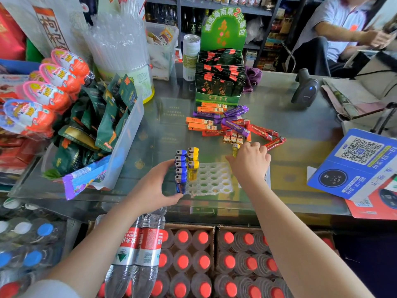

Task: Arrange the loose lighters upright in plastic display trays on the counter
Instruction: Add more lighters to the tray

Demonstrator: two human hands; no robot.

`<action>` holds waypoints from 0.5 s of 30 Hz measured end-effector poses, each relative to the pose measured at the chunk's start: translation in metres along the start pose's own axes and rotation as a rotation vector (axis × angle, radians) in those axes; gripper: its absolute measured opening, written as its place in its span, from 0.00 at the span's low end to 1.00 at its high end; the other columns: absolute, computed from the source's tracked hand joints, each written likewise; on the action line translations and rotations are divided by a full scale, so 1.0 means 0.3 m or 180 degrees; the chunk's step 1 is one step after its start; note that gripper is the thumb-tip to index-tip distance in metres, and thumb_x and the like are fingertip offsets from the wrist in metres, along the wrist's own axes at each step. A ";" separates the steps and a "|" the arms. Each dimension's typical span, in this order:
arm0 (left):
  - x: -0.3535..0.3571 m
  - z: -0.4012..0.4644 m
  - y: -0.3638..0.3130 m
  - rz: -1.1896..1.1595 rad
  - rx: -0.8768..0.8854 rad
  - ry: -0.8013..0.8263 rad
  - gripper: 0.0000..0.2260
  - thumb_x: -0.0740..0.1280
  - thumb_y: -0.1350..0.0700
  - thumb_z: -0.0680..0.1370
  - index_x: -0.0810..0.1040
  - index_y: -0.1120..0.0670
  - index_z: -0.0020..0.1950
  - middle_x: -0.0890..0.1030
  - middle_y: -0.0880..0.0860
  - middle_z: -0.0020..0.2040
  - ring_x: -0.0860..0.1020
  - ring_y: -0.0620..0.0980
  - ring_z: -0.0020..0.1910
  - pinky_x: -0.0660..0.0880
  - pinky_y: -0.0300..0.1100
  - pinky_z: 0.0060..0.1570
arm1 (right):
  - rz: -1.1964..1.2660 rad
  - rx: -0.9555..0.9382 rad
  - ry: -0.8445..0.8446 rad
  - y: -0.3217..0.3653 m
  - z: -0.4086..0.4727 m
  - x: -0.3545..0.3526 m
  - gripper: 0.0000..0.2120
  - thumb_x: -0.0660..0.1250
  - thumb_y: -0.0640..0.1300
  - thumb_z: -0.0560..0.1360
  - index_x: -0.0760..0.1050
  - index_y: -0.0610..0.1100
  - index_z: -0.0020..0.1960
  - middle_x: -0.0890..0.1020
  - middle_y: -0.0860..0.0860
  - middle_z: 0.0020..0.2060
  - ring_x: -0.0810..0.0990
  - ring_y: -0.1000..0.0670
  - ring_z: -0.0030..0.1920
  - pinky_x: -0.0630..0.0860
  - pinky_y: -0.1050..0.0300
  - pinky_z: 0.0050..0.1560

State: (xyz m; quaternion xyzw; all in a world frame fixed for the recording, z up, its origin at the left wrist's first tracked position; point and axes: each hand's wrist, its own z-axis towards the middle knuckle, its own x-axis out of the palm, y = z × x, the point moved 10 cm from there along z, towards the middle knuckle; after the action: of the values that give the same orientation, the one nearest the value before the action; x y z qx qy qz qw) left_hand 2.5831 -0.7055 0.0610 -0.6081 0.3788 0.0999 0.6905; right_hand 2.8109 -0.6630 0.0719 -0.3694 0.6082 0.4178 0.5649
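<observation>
Red caps first: crates of bottled drinks (193, 261) sit closest to the camera under the glass counter (300, 117), with two water bottles (137, 250) lying over them. Up on the glass, the left hand (154, 188) cups the left edge of a white plastic display tray (214, 179), fingers curved round it right beside a row of five blue lighters (180, 168) standing upright. Three yellow lighters (192, 163) stand in the next row; the other slots are unfilled. The right hand (250, 161) is past the tray's far right corner, fingers curled onto a yellow lighter (235, 149). Just beyond lies the loose pile (232, 123) of orange, purple and red lighters, flat on the glass. Behind that, a green carton of snack packets (219, 80), and a barcode scanner (305, 89) off right.
</observation>
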 end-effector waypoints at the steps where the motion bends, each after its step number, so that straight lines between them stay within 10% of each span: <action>1: 0.000 -0.001 0.002 0.0022 -0.0001 0.0006 0.28 0.73 0.53 0.67 0.62 0.32 0.57 0.69 0.29 0.55 0.69 0.26 0.53 0.63 0.20 0.48 | -0.0019 -0.0001 0.0015 0.007 0.002 -0.001 0.25 0.63 0.57 0.74 0.71 0.38 0.60 0.74 0.42 0.58 0.68 0.40 0.61 0.66 0.48 0.59; 8: -0.003 -0.005 -0.005 0.0019 0.0074 -0.0027 0.30 0.74 0.54 0.67 0.61 0.35 0.59 0.65 0.29 0.55 0.65 0.27 0.54 0.59 0.16 0.49 | 0.0258 -0.0467 -0.0054 0.070 -0.008 -0.024 0.14 0.61 0.49 0.74 0.77 0.40 0.52 0.77 0.43 0.53 0.69 0.41 0.56 0.66 0.49 0.54; 15: -0.005 -0.002 -0.003 -0.0042 0.0140 -0.0097 0.30 0.74 0.56 0.67 0.62 0.36 0.60 0.67 0.32 0.57 0.63 0.27 0.56 0.58 0.16 0.50 | 0.3208 -0.0859 0.0414 0.141 -0.176 -0.045 0.03 0.55 0.40 0.78 0.66 0.41 0.50 0.76 0.51 0.34 0.70 0.56 0.29 0.68 0.61 0.31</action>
State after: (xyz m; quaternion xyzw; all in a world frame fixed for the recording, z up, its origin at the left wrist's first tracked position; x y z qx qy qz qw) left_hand 2.5823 -0.7060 0.0626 -0.5937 0.3663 0.0963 0.7100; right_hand 2.7531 -0.6963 0.0900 -0.1257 0.6850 0.6885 0.2023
